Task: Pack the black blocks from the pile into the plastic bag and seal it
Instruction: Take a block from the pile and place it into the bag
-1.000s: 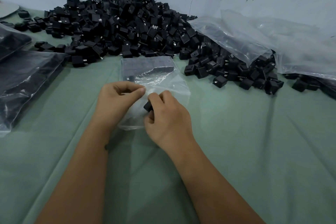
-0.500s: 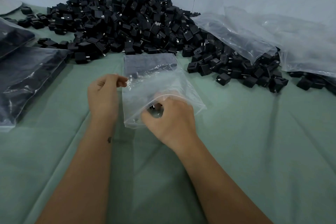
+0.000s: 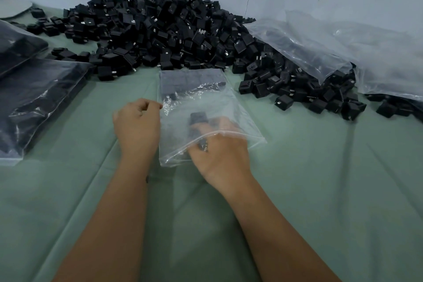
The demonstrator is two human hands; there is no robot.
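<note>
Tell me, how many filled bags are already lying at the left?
2: one filled bag lies flat beside the left hand, and another filled bag lies behind it at the frame edge. More may be hidden out of view.

Both bare forearms reach forward from the bottom edge, converging toward the middle. The left hand (image 3: 137, 125) is knuckles-up with fingers curled, thumb and forefinger pinched together at its right side. The right hand (image 3: 218, 151) lies palm-down, wrist slightly bent — its fingers extend forward, blurred behind clear film, its thumb tucked inward at the left.
</note>
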